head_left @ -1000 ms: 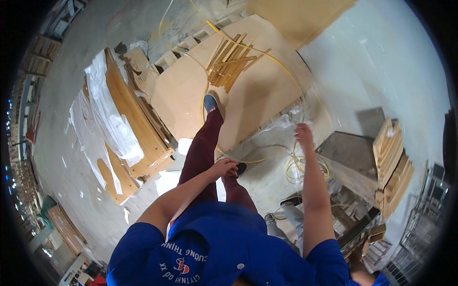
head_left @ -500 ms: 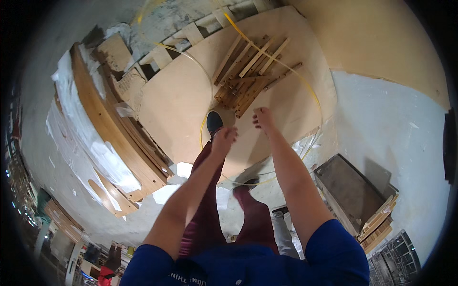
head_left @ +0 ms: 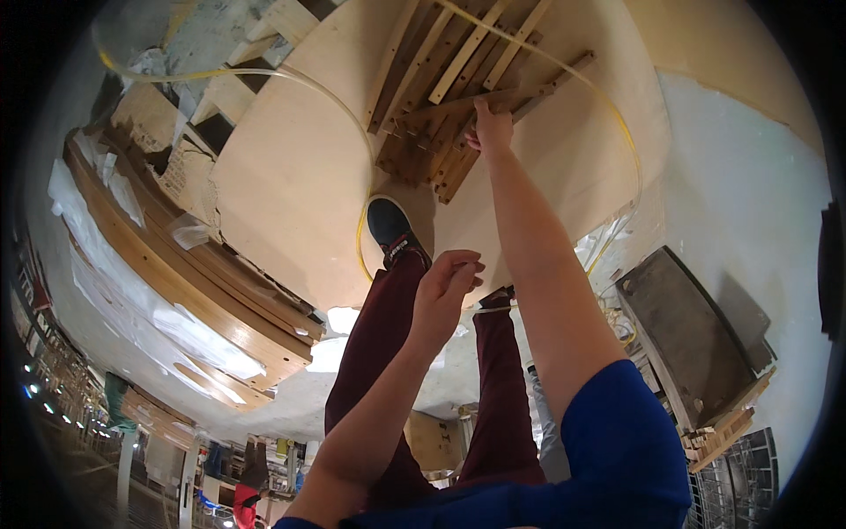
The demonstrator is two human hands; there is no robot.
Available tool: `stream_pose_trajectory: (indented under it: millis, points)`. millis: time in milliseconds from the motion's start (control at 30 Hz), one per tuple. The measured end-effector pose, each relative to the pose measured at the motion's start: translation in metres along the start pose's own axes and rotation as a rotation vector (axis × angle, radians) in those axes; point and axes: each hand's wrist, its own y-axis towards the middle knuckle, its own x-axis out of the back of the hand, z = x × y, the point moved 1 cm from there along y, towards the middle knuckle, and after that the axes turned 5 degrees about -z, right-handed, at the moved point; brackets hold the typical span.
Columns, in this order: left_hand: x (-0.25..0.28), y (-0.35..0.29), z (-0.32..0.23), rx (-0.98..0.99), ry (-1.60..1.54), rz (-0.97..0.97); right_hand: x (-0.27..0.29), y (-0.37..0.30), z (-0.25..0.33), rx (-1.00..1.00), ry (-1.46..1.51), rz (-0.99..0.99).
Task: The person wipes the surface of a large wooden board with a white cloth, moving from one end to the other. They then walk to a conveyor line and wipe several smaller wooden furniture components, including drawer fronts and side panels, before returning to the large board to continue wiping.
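My right hand (head_left: 491,130) is stretched far forward, its fingers closed on a wooden slat (head_left: 493,99) in a loose pile of wooden slats (head_left: 441,79) lying on a large plywood sheet (head_left: 300,167). Nearer to me, my left hand (head_left: 443,289) hangs in the air above my leg, fingers loosely curled and holding nothing that I can see. My dark shoe (head_left: 389,227) stands on the plywood just below the pile. A thin yellow hose (head_left: 608,106) loops around the slats.
Curved laminated wooden pieces (head_left: 176,264) wrapped in clear plastic lie at the left. A dark flat panel (head_left: 687,326) rests on stacked wood at the right. Wooden frames (head_left: 229,79) lie at the top left. Another person stands far off at the lower left.
I have leaned further forward. My right hand has reached out to the slat pile and closed on a slat. My left hand has dropped back toward my leg.
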Motion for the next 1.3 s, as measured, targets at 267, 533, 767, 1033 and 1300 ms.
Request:
stream_pose_trajectory:
  millis: [267, 533, 767, 1033, 1300]
  points:
    - [0.0, -0.001, 0.003, 0.108, -0.081, -0.11, 0.003, 0.015, -0.028, 0.163, -0.079, -0.059]
    - [-0.004, -0.002, 0.007, 0.14, -0.154, -0.088, 0.017, 0.052, 0.001, 0.0, 0.1, 0.002]
    - [0.0, 0.0, 0.009, 0.164, -0.207, -0.155, 0.051, 0.077, -0.046, 0.099, 0.16, -0.291]
    - [-0.008, -0.005, 0.021, 0.165, -0.122, -0.158, 0.054, 0.097, -0.012, 0.159, -0.443, -0.159]
    - [-0.041, -0.003, 0.031, 0.099, -0.085, -0.197, 0.137, 0.016, -0.138, 0.055, 0.123, 0.366]
